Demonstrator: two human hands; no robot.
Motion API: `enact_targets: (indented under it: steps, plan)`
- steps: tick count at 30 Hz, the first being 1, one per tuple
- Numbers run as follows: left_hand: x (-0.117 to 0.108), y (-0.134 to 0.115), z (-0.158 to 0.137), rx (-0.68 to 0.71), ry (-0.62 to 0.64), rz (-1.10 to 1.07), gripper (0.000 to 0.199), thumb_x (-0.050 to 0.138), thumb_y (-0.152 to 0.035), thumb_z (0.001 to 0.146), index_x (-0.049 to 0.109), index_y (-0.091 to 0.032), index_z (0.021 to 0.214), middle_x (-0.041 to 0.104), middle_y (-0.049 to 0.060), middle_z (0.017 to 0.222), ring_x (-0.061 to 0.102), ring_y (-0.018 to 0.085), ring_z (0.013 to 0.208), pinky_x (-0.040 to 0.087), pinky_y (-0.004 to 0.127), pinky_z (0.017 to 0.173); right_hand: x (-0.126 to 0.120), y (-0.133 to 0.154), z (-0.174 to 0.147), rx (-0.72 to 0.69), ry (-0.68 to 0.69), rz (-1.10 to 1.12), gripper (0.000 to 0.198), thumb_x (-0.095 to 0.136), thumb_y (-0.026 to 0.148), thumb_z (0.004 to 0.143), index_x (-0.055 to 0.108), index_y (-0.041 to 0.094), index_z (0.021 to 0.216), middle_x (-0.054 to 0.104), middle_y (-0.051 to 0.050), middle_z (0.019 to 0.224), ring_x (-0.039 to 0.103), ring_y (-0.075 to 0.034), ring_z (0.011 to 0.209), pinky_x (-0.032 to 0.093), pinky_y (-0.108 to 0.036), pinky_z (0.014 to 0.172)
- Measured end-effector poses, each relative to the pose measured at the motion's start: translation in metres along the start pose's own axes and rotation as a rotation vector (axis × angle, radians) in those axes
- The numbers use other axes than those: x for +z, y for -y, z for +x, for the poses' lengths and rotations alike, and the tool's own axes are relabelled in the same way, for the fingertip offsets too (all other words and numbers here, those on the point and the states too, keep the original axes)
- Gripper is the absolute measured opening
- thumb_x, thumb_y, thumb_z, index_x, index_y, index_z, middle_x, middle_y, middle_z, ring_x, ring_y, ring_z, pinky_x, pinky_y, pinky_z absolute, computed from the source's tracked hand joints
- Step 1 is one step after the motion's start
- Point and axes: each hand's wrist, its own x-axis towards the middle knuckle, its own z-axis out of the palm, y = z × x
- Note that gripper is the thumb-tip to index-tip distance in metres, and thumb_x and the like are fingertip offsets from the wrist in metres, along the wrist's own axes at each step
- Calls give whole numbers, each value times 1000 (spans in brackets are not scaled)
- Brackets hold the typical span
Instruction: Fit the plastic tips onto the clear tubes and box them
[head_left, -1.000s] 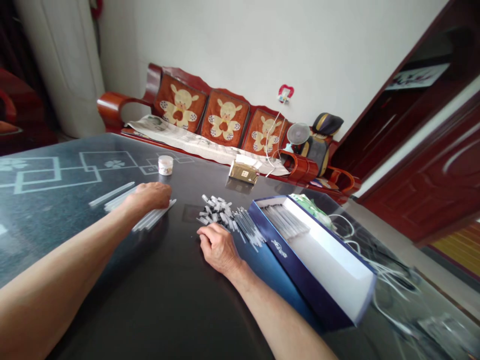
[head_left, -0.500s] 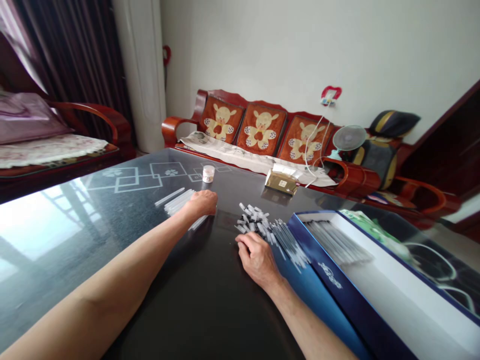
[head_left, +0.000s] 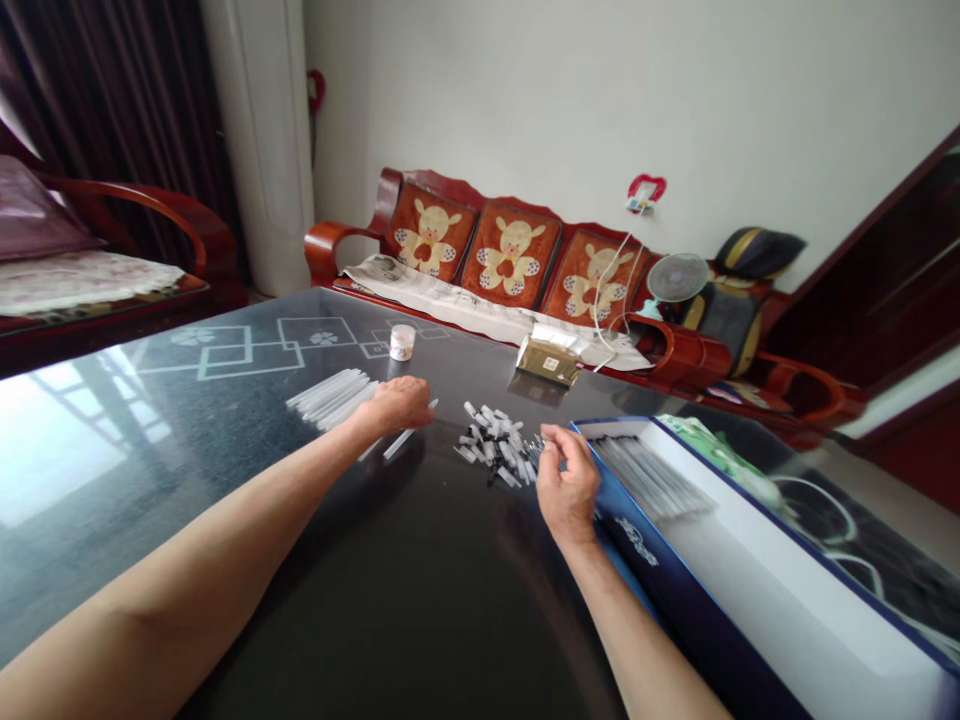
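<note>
Head view: tubes (head_left: 334,398) lie toward the table's (head_left: 420,580) far-left corner, long axes slanting away rightward; the left hand (head_left: 405,402) is nearer, above them. Beside the box's (head_left: 675,600) left wall, the right hand (head_left: 568,480) covers rods (head_left: 534,447), with caps (head_left: 495,440) between. Both hands are curled; grip cannot be determined.

My left hand (head_left: 405,402) is over the tubes (head_left: 326,398); most lie to its left, a few poke out on its right. The jar (head_left: 402,343) stands just beyond it. My right hand (head_left: 568,485) half hides some rods (head_left: 533,449). Left of that hand are the caps (head_left: 493,440), right of it the box (head_left: 671,592).
</note>
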Motion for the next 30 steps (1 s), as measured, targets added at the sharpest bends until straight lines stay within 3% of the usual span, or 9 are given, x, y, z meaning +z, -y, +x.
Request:
enact_targets:
  steps: [3,6,8,10,14,18,25,30]
  plan:
    - [3,-7,4,73,52,-159,25,53,-27,72,72,-16,84,68,4,62,64,16,64,47,19,58,-14,-19,13,116,5,-47,26,45,22,82,67,16,94,69,-10,95,65,-21,88,52,-34,81]
    - [10,-14,4,149,84,-505,43,51,-22,71,65,-17,111,62,-3,54,53,10,46,41,17,47,-23,-29,21,196,170,-124,27,47,25,79,69,16,91,72,-9,92,67,-20,83,51,-33,79]
    - [14,-18,2,152,100,-726,45,49,-19,72,64,-15,114,61,-4,54,50,9,45,39,18,45,-26,-28,24,236,363,-217,25,50,25,76,70,17,88,73,-7,85,67,-19,76,50,-30,75]
    - [17,-22,-1,118,144,-916,38,46,-16,72,67,-12,104,62,-1,58,53,9,50,40,18,48,-30,-23,26,240,525,-343,22,53,22,73,72,18,84,73,-5,77,66,-18,70,49,-28,70]
    - [18,-25,-2,107,173,-1129,41,47,-11,69,65,-10,105,67,3,73,60,10,62,46,20,59,-36,-9,25,185,732,-532,18,57,13,70,71,22,64,70,-3,63,65,-17,63,43,-24,61]
    - [23,-25,2,244,89,-967,42,57,-18,70,63,-13,110,67,1,77,59,12,66,45,21,60,-38,-3,21,239,856,-552,16,63,16,67,69,24,55,66,-1,52,63,-16,53,37,-23,50]
    - [29,-33,-8,423,-249,-185,29,50,-41,87,71,-22,96,67,5,86,62,17,80,44,22,69,-36,-4,18,254,858,-638,17,63,19,66,66,22,50,62,-4,47,61,-17,47,32,-24,44]
    - [38,-36,-7,597,-326,-97,30,44,-27,90,67,-15,77,64,8,83,60,16,81,45,23,73,-33,-3,22,279,775,-752,17,60,22,66,63,20,50,65,-9,53,64,-20,54,36,-26,47]
